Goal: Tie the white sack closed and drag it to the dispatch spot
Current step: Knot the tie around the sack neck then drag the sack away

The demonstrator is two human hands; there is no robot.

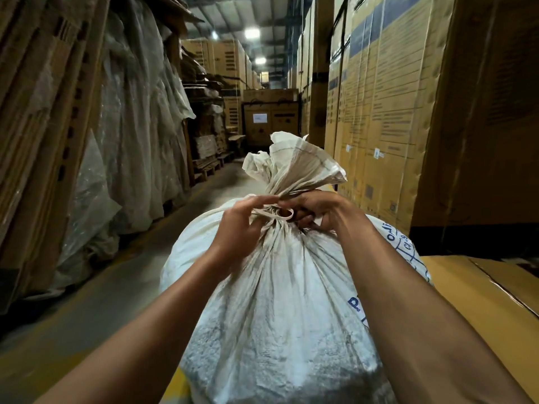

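While both bare forearms reach forward from the bottom of the view, a full white sack (280, 301) stands upright in the centre, filling the lower middle of the scene. Its top is gathered into a tight neck, and the loose mouth of the sack fans upward above the gather. A pale flat cord (274, 216) is wrapped around that neck, with a small loop showing on the near side. Left hand (239, 228) sits on the left side of the neck, its fingers curled and its fingertips pinching the cord at the gather. Right hand (316, 212) is on the right side of the neck, its fingers curled around the bunched cloth and the cord. Blue printed lettering shows on the sack's right flank. Just beside the sack on the right lies a flat yellow-brown carton (472, 290). Beyond, a concrete aisle (122, 275) runs away between tall stacked cardboard boxes (376, 106) on the right and leaning cardboard sheets with plastic wrapping (140, 121) on the left, under ceiling lights.
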